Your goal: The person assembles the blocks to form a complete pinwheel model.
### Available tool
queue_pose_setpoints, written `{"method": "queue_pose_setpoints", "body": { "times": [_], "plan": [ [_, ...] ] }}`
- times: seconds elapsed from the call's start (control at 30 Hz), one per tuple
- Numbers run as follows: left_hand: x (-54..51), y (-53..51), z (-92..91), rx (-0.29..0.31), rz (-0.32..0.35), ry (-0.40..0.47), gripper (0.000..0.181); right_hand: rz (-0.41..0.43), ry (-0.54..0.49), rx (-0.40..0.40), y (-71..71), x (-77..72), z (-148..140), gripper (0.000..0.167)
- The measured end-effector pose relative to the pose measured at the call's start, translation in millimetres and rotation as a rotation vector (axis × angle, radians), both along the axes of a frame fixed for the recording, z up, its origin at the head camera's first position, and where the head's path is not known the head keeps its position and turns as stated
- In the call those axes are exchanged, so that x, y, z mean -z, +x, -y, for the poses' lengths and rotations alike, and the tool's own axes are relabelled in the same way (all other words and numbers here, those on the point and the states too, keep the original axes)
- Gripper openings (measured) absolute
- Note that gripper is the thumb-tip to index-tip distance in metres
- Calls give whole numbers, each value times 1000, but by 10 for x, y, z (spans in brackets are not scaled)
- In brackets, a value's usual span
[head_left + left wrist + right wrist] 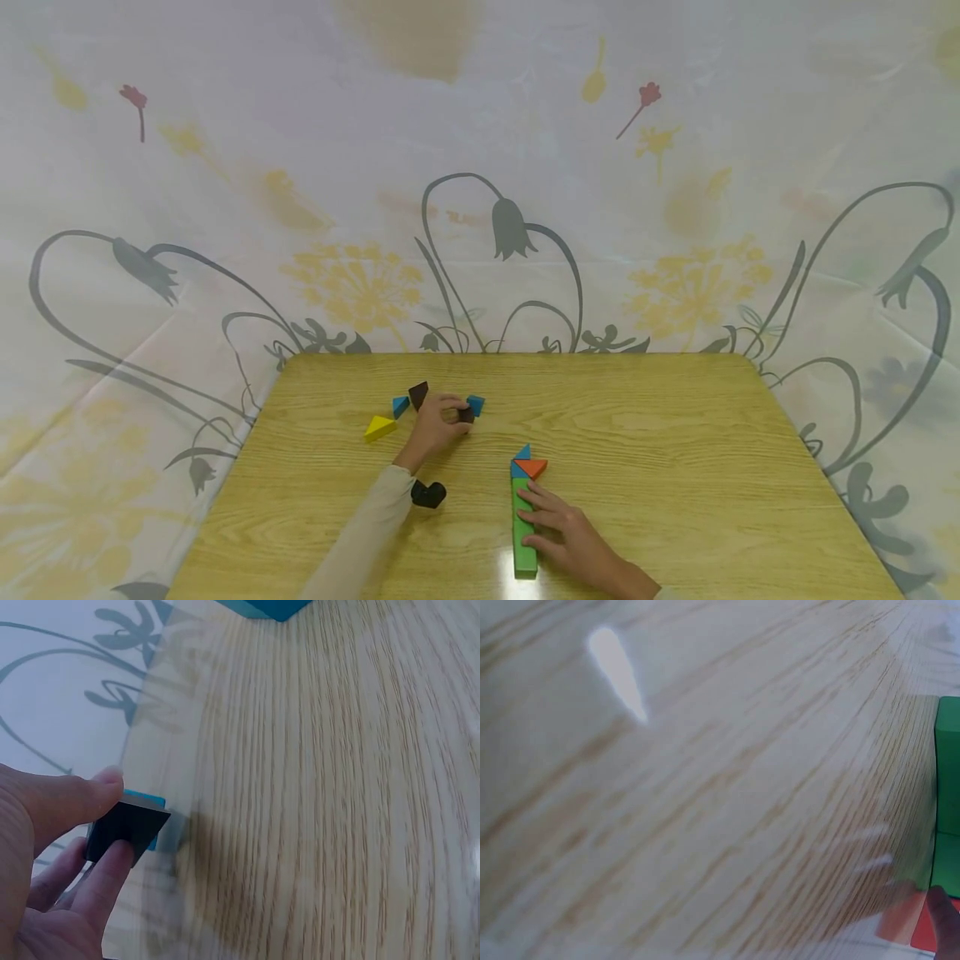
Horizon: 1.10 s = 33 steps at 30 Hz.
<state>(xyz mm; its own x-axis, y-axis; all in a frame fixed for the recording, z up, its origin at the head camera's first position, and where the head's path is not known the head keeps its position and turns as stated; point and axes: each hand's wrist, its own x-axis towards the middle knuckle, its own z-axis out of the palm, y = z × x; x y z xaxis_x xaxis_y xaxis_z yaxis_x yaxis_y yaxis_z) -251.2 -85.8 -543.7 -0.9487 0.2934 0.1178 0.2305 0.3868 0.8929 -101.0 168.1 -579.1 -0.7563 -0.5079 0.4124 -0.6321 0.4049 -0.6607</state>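
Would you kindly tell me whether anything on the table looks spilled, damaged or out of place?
Nothing looks spilled or damaged. At most, the orange-red triangle juts past the right edge of the green row in the head view, though that may be deliberate.

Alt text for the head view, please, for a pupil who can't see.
A person's left hand pinches a dark block beside a blue block on a wooden table; the right hand touches a long green shape with blue pieces and an orange triangle at its far end. A yellow triangle, a blue triangle and a brown block lie farther left.
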Motion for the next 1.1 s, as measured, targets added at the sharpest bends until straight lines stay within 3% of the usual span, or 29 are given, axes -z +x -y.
{"method": "queue_pose_setpoints", "body": {
  "times": [0.3,0.5,0.73,0.9,1.1],
  "plan": [
    [-30,7,-143,92,30,121,32,30,-1,-2,0,-9,-4,38],
    [-54,15,-242,94,41,90,30,35,0,-5,-3,-9,-7,38],
    [-24,18,-312,136,-24,58,27,23,3,3,-7,4,-3,38],
    [-18,23,-357,161,7,69,27,14,5,3,-12,11,0,38],
    [-82,66,-430,191,37,88,27,47,18,3,-7,-23,-9,39]
  ]
}}
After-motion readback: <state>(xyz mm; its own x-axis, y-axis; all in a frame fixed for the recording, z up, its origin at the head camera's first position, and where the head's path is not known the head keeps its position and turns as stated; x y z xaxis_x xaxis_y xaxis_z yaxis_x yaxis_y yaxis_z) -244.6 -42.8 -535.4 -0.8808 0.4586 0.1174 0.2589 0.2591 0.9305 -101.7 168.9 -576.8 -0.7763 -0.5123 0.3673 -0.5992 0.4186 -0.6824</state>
